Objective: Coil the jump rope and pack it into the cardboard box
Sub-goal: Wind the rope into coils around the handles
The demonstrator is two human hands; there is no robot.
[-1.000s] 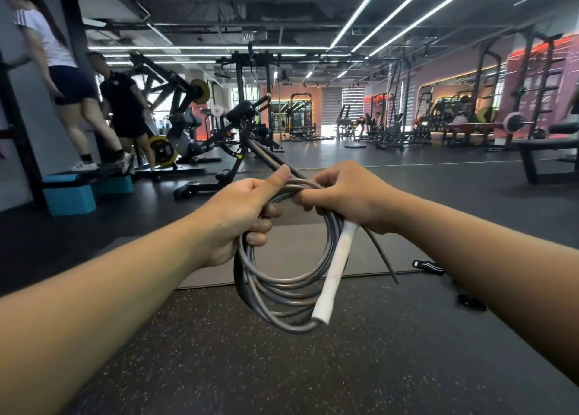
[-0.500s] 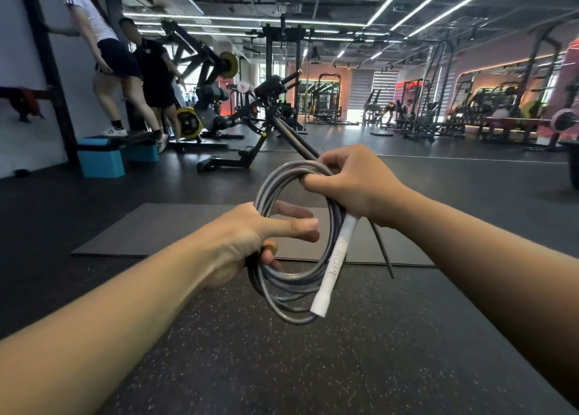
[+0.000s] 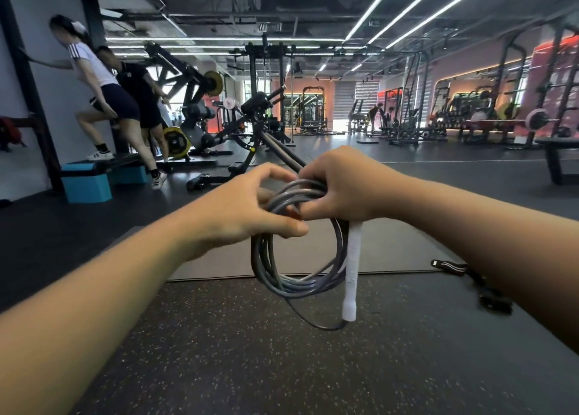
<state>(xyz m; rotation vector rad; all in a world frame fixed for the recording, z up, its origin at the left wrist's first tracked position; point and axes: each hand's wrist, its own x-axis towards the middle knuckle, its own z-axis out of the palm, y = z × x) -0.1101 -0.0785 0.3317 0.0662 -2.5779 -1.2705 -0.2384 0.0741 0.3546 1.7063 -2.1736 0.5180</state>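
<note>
A grey jump rope (image 3: 283, 284) hangs in several loops in front of me, above the gym floor. My right hand (image 3: 338, 189) grips the top of the coil together with a white handle (image 3: 352, 273), which points straight down. A single strand curves out below the handle's lower end. My left hand (image 3: 247, 214) pinches the coil's upper left side with thumb and fingers. Something small and orange shows between the two hands. No cardboard box is in view.
A grey mat (image 3: 385, 251) lies on the speckled black floor beyond the coil. A black strap (image 3: 451, 267) lies at the mat's right corner. At the left, two people stand by a blue step platform (image 3: 86, 182). Weight machines (image 3: 250, 126) and racks fill the background.
My left hand has moved up from the coil's lower left to its top, next to my right hand. The handle now hangs vertically instead of slanting. The camera has shifted.
</note>
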